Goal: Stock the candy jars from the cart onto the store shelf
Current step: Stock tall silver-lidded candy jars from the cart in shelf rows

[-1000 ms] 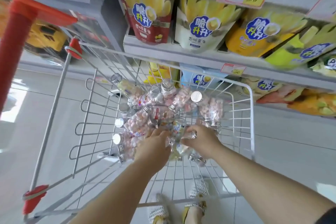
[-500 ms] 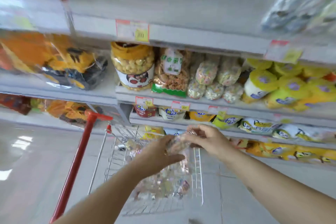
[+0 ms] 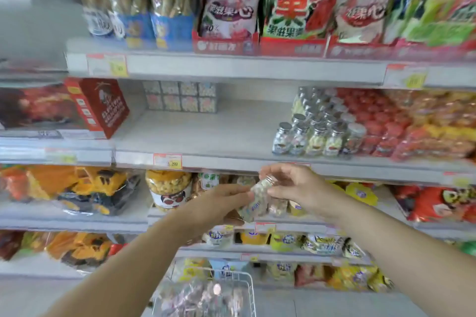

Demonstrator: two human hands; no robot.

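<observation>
Candy jar (image 3: pixel 253 206), tilted before the shelves (image 3: pixel 219 134): left hand (image 3: pixel 219 204) grips its body, right hand (image 3: pixel 296 188) pinches its cap (image 3: pixel 270 179).

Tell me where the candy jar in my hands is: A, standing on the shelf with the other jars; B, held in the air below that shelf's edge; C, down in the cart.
B: the left hand and right hand hold the candy jar in the air, below the shelf edge where the stocked jars stand.

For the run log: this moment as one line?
candy jar: held below shelf | left hand: grips body | right hand: pinches cap | cart: more jars
</observation>
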